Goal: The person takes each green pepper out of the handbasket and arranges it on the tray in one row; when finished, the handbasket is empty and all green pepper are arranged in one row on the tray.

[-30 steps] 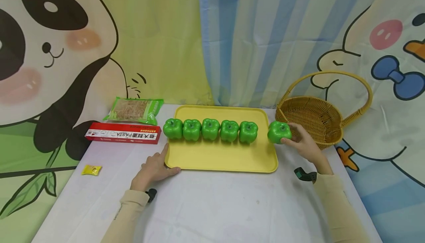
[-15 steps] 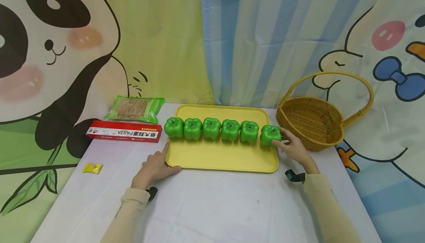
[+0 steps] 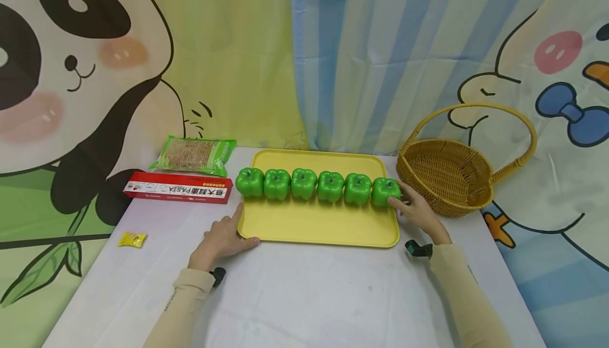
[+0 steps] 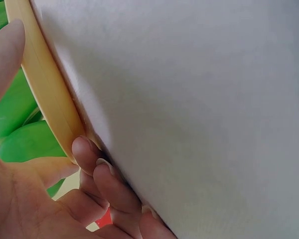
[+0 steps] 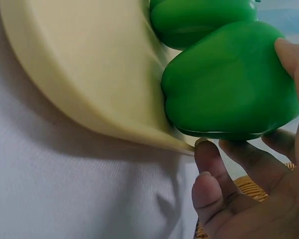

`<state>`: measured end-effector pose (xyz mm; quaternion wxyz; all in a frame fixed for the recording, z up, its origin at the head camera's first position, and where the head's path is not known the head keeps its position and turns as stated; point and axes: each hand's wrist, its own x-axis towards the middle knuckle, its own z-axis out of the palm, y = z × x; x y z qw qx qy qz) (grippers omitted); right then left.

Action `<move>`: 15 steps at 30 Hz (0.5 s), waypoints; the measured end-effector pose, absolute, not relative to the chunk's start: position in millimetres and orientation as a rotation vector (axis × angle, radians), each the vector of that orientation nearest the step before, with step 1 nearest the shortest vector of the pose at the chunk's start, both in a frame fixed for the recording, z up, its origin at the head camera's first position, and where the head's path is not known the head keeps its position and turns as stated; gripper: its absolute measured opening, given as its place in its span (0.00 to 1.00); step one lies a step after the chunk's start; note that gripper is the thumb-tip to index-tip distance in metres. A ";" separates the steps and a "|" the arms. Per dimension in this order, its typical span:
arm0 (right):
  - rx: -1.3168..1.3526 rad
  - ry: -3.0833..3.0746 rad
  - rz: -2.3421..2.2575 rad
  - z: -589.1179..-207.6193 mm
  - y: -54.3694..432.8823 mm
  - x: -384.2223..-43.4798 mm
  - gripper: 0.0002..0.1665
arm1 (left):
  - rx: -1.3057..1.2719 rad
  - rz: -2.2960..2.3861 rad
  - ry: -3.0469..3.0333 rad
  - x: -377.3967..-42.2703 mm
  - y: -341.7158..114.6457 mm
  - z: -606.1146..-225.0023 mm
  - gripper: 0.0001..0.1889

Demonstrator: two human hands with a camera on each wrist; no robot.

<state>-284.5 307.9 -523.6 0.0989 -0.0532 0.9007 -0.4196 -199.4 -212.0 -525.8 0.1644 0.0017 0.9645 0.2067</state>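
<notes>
Several shiny green bell peppers (image 3: 303, 184) stand side by side in a row on the yellow tray (image 3: 314, 226). At the right end of the row is one bell pepper (image 5: 229, 82), held by my right hand (image 3: 417, 209) with the thumb on its near side and fingers at its outer side. In the right wrist view it sits up against its neighbour, at the tray's edge. My left hand (image 3: 221, 240) holds the tray's near left corner, thumb along the front rim (image 4: 50, 74) and index finger at the left side. Its other fingers bend beside the tray on the tabletop.
A wicker basket (image 3: 447, 173) with a tall handle stands right of the tray. On the left lie a green-edged food packet (image 3: 190, 156), a red pasta box (image 3: 178, 188) and a small yellow wrapped piece (image 3: 132, 239). Printed curtains (image 3: 238, 62) hang behind the white table (image 3: 304, 295).
My right hand has carried the bell pepper leftward from beyond the tray's right edge to the end of the row. My left hand has stayed at the tray corner.
</notes>
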 end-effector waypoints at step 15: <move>-0.179 2.648 -1.260 -519.8 305.6 -286.9 0.54 | -0.003 0.598 2.735 -200.3 -211.2 -527.1 0.63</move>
